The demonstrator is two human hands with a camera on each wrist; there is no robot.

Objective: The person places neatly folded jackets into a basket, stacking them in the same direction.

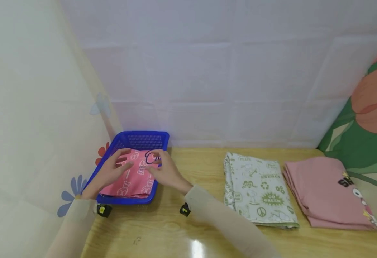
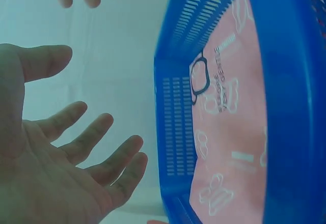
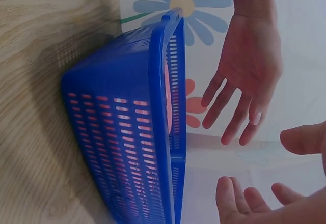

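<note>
The blue perforated plastic basket (image 1: pixel 124 201) stands on the wood-grain desk (image 1: pixel 162 233), left of the frame's centre. The folded pink cloth with white line print (image 1: pixel 133 179) lies inside it, spread across the basket — its folded size appears suited to that space, and the side walls would keep the fold contained. The left hand (image 1: pixel 112 170) and right hand (image 1: pixel 166 168) hover above the basket, to either side of the cloth; fingers are parted and slightly bent, gripping nothing. The wrist views show both clear of the rim, a position consistent with access from two sides.

Orientation: the basket's long axis runs from lower left to upper right. The cloth follows that slant, layered edge toward the bottom of the frame, dark outlined motif at its upper right; its own longer side cannot be told with certainty — foreshortening and the hands interfere.
</note>
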